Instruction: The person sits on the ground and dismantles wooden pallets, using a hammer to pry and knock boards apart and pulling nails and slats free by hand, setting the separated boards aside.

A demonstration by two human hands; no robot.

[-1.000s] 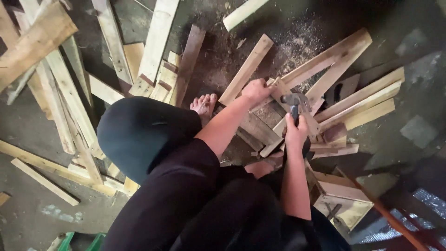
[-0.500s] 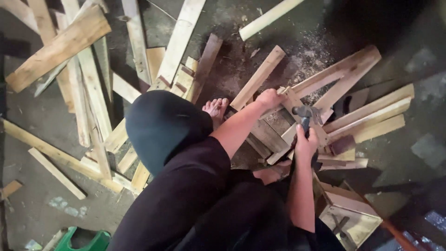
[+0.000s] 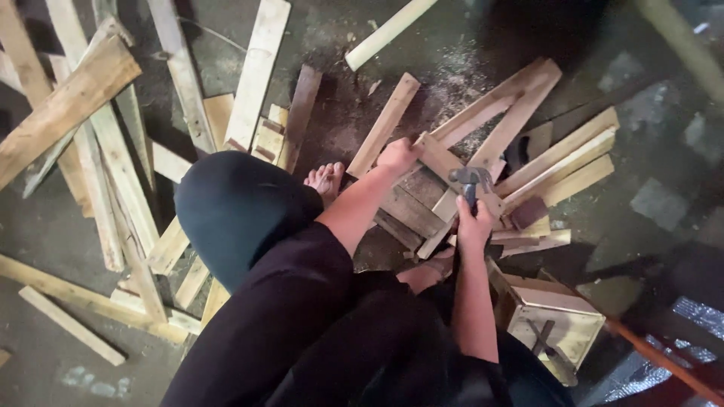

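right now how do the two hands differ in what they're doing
The right hand is closed around a hammer handle; the left hand holds no tool and presses on a wooden slat. The left hand reaches farther from the body than the right hand. Both are bare, over the same slat pile.

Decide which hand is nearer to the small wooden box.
Right. The right hand, gripping a hammer, is just above the wooden box; the left hand rests farther away on a plank.
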